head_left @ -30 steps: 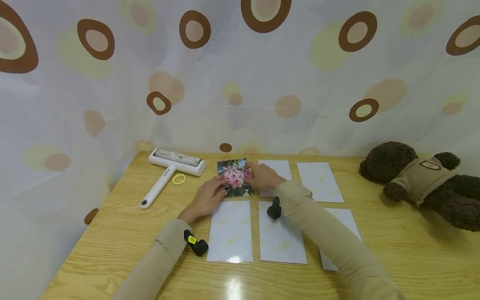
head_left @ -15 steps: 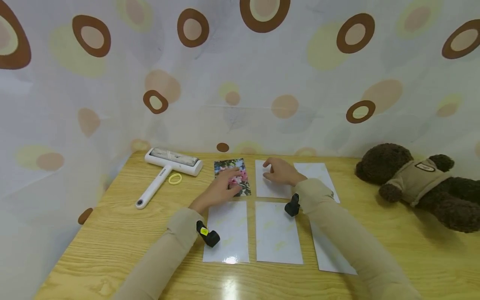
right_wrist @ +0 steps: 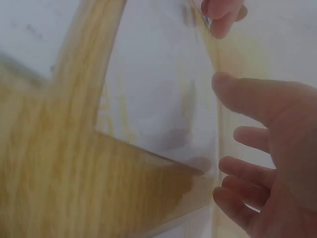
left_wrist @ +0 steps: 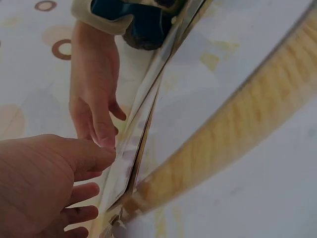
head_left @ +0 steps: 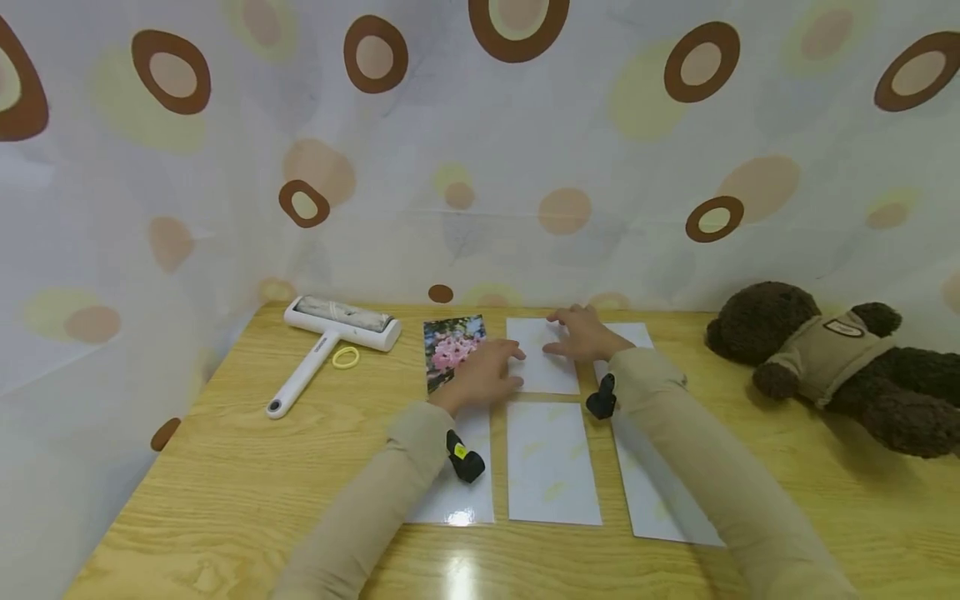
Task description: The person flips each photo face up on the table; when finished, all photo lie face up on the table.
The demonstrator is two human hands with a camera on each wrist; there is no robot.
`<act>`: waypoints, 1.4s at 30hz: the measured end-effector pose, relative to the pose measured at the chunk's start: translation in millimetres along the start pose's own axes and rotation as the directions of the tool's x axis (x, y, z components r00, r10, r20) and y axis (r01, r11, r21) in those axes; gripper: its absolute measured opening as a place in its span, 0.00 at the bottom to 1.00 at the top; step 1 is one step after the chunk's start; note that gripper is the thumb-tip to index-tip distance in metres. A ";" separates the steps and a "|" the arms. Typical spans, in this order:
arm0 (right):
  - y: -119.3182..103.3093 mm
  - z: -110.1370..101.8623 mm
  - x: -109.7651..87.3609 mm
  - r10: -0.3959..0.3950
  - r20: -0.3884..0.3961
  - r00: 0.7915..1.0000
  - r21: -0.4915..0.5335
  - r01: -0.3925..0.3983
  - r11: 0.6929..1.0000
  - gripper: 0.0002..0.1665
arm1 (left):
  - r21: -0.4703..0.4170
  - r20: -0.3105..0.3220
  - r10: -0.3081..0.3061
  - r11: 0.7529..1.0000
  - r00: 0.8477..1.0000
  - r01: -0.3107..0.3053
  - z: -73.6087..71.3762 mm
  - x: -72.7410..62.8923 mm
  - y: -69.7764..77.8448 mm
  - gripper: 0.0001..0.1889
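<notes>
In the head view my left hand (head_left: pixel 482 375) hovers with fingers apart between the pink-flower photo (head_left: pixel 452 350) and the white card (head_left: pixel 531 371) to its right, overlapping the photo's lower right corner. My right hand (head_left: pixel 587 335) is over that same card's upper right, fingers loosely bent and holding nothing. Its spread fingers also show in the right wrist view beside the white card (right_wrist: pixel 153 84). From the left wrist, both my left hand (left_wrist: pixel 44 183) and the right hand (left_wrist: pixel 94 84) appear with bare fingers.
More white cards lie in a front row, including a middle one (head_left: pixel 553 462); the right-hand cards are partly under my right sleeve. A white lint roller (head_left: pixel 322 358) and yellow ring (head_left: pixel 346 357) lie left. A brown teddy bear (head_left: pixel 825 358) lies right. A patterned curtain (head_left: pixel 480 167) hangs behind.
Both hands have let go of the flower photo. The right hand moved right onto the neighbouring white card, and the left hand followed rightward, uncovering most of the photo.
</notes>
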State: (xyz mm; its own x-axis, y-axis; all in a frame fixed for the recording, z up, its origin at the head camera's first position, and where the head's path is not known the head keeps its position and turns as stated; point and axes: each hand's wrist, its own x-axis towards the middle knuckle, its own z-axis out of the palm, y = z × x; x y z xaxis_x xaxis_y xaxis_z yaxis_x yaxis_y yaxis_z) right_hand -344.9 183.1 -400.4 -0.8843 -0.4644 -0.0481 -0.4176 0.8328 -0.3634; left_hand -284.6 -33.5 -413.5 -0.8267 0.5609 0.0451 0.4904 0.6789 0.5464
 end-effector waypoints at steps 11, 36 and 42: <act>-1.6 -3.2 5.7 0.024 0.080 0.997 -0.100 -0.016 0.995 0.47 | 0.249 0.029 0.002 0.968 1.000 -0.010 10.2 8.0 15.3 0.19; 0.1 -1.5 10.8 0.078 -0.098 0.992 0.210 -0.056 0.976 0.55 | -0.012 -0.174 -0.224 0.974 0.959 0.225 15.5 7.0 18.7 0.48; 2.1 -5.8 6.3 0.103 -0.105 0.989 0.273 -0.070 0.959 0.51 | -0.391 -0.248 -0.306 0.899 0.919 0.194 15.8 7.6 14.2 0.44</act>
State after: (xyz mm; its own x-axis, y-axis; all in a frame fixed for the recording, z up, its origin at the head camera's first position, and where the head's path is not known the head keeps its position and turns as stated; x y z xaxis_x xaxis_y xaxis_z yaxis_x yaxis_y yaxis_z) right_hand -352.5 183.7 -396.0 -0.9396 -0.3421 0.0132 -0.2812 0.7493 -0.5996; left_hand -279.5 -12.2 -418.5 -0.9785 0.1896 0.0818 0.1726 0.5342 0.8276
